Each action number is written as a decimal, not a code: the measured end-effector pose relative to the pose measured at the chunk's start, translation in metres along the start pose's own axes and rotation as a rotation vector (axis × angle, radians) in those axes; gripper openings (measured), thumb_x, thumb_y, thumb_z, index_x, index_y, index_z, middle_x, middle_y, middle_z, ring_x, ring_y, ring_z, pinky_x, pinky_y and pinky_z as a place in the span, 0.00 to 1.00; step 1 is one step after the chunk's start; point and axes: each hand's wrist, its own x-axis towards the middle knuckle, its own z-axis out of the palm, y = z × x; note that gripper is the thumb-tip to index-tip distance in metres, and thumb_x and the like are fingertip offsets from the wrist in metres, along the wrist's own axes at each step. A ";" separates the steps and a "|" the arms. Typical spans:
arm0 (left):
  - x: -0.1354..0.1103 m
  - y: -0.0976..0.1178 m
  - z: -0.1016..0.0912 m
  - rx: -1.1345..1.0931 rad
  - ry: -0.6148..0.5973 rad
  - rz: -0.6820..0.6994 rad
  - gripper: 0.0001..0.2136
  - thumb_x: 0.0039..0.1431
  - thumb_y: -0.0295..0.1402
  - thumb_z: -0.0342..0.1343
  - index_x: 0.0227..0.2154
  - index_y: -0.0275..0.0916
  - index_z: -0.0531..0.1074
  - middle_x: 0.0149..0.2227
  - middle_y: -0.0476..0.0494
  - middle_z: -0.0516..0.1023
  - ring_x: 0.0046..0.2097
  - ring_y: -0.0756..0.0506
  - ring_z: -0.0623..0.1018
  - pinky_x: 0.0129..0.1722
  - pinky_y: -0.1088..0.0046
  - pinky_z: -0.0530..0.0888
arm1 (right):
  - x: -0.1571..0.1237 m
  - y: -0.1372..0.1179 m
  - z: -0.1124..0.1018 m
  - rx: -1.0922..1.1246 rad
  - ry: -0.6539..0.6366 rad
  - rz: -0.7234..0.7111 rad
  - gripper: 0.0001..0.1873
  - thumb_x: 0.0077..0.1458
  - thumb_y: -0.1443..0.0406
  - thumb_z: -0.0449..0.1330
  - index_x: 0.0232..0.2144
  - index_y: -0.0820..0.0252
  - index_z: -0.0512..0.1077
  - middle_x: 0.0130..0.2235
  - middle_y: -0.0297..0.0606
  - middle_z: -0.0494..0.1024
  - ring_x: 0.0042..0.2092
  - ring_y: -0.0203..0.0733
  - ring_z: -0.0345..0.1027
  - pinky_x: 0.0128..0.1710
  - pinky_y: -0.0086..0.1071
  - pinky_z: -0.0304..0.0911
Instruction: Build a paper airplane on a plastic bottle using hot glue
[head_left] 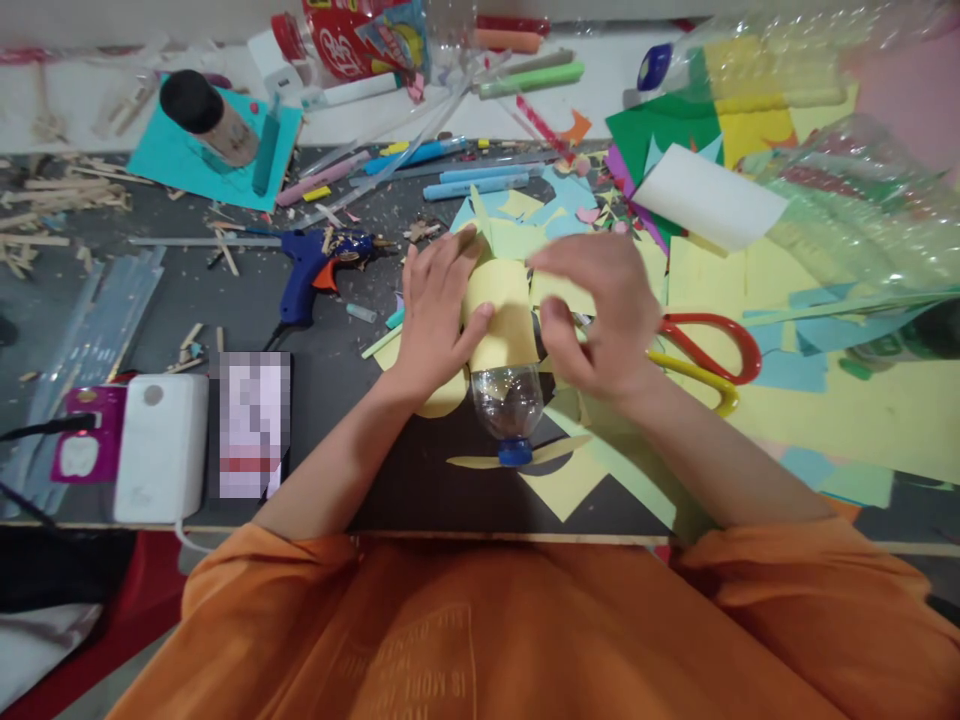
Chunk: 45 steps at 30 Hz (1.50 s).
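Note:
A clear plastic bottle [507,398] lies on the dark table with its blue cap [515,452] toward me, its body wrapped in pale yellow paper [504,325]. A thin yellow paper strip sticks out either side of the cap. My left hand [444,310] holds the wrapped part from the left, thumb across the paper. Just right of the bottle, my right hand [604,310] is raised and slightly blurred, fingers curled, with a gap between thumb and forefinger and nothing visible in it. Scissors [712,350] with red and yellow handles lie beside my right wrist.
A blue glue gun [304,272] lies left of my left hand. A phone [255,425] and a white power bank [161,447] are near the front edge. Behind lie several markers [480,185] and paper scraps. Yellow sheets [885,410] and clear bottles [862,200] cover the right.

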 end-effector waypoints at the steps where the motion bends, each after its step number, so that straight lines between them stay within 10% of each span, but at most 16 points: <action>1: 0.000 0.001 -0.001 -0.006 -0.024 -0.016 0.29 0.65 0.54 0.33 0.62 0.46 0.55 0.66 0.40 0.61 0.67 0.38 0.58 0.68 0.52 0.46 | 0.008 0.011 0.014 0.013 0.087 -0.027 0.26 0.66 0.53 0.34 0.58 0.47 0.59 0.56 0.41 0.72 0.61 0.52 0.63 0.62 0.57 0.57; 8: 0.003 0.005 -0.006 -0.036 -0.065 -0.021 0.29 0.65 0.54 0.33 0.63 0.47 0.55 0.66 0.41 0.61 0.68 0.40 0.57 0.69 0.53 0.46 | 0.009 0.045 0.054 0.026 0.012 -0.009 0.30 0.66 0.48 0.35 0.64 0.49 0.54 0.66 0.38 0.61 0.69 0.51 0.48 0.68 0.56 0.44; 45: 0.002 0.003 -0.004 -0.057 -0.121 -0.061 0.30 0.64 0.56 0.31 0.64 0.47 0.49 0.70 0.40 0.51 0.71 0.39 0.50 0.69 0.54 0.42 | 0.009 0.044 0.058 -0.026 0.074 0.033 0.28 0.65 0.47 0.37 0.64 0.39 0.53 0.69 0.35 0.52 0.71 0.54 0.41 0.68 0.59 0.42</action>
